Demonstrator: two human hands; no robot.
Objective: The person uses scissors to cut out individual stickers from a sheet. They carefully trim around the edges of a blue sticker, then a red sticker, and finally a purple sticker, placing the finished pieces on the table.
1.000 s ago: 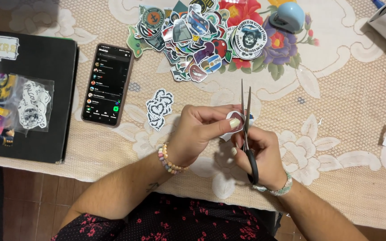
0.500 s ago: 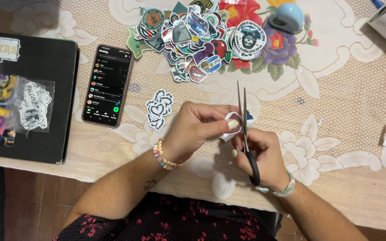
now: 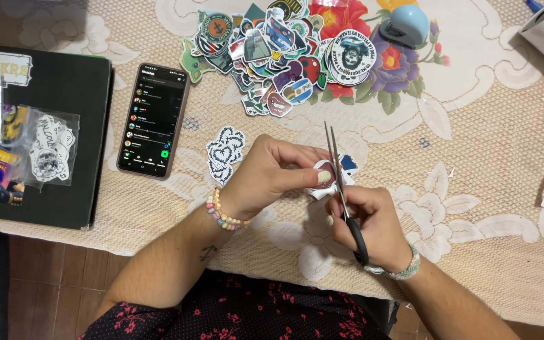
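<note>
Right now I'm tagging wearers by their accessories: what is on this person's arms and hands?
Both forearms are bare, no sleeves. The left hand has a pastel beaded bracelet at the wrist, pale polished nails, and a small dark anchor tattoo on the forearm. The right hand has a pale woven bracelet.

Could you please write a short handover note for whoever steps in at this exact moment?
Left hand pinches a small sticker above the lace tablecloth.
Right hand holds scissors, blades almost closed at the sticker's edge.
Done: a pile of cut stickers lies at the far side; a black-and-white heart sticker lies beside the phone.
Left: this sticker's trimming looks unfinished.
</note>
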